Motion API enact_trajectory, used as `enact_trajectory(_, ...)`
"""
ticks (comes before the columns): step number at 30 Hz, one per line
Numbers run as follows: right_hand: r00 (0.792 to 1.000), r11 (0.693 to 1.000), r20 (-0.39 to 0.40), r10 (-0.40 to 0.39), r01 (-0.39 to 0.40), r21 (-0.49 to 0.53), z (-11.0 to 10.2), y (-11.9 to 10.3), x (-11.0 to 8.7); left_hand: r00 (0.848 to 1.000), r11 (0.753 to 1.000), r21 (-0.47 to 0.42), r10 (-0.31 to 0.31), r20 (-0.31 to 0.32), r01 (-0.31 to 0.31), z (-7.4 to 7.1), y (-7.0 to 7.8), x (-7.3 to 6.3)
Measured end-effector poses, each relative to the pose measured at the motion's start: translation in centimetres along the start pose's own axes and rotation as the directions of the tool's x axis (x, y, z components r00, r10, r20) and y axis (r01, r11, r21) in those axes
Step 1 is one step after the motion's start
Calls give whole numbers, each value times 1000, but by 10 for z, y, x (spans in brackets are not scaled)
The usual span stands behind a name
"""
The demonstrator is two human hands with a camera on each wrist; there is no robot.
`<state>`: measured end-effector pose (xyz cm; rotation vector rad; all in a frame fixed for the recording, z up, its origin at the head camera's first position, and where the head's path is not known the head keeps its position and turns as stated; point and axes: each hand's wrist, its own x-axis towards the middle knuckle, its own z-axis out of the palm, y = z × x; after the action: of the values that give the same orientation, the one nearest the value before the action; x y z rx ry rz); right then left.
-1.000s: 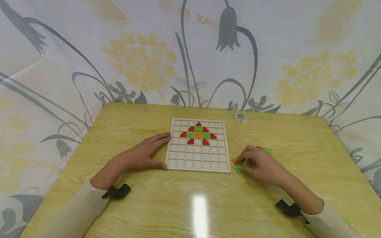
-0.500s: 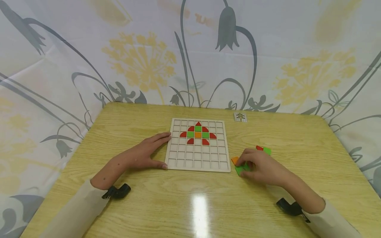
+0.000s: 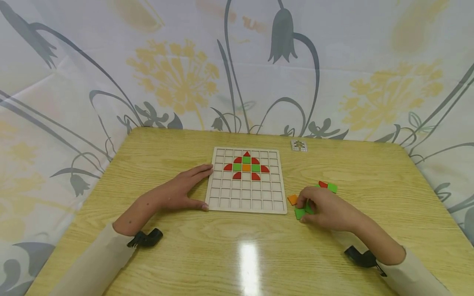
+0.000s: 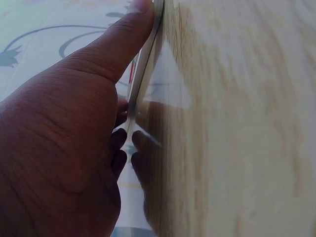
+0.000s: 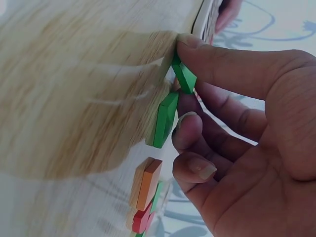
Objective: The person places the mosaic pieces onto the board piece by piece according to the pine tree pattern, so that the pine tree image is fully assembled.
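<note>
A pale wooden grid board (image 3: 255,205) bears red, green and orange tiles in a stepped, tree-like figure. My left hand (image 3: 174,191) rests at its left edge, thumb and fingers extended; the left wrist view shows the thumb (image 4: 123,42) along the board's side. Right of the board, my right hand (image 3: 326,207) pinches a green square tile (image 5: 185,76) between thumb and forefinger, close over the table. A second green tile (image 5: 165,121) lies right by the fingers. An orange tile (image 3: 293,200) lies between the board and the hand.
Farther right, a red tile (image 3: 323,184) and a green tile (image 3: 332,188) lie behind the right hand. Another orange tile (image 5: 149,183) shows in the right wrist view. A small card with a tree pattern (image 3: 299,146) lies near the back edge, before a flowered cloth (image 3: 244,82).
My right hand's fingers have shifted slightly right and toward me among the loose green tiles, baring more of the orange and red tiles. The left hand and board have stayed put.
</note>
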<state>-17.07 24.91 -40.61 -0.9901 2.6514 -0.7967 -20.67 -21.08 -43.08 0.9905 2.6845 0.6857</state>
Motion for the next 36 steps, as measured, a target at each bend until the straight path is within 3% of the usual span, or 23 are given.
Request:
enact_trajectory(5, 1000, 1000, 9, 20, -20, 8, 0, -1, 0, 1000, 1000, 10, 2, 3, -2, 0, 0, 1)
enact_trajectory(16, 1000, 999, -3, -24, 24, 22, 1, -3, 2, 1000, 1000, 12, 6, 5, -6, 1, -1, -1)
enact_trajectory(36, 995, 999, -98, 4, -1, 34, 2, -12, 23, 1000, 1000, 12, 17, 9, -17, 2, 2, 2)
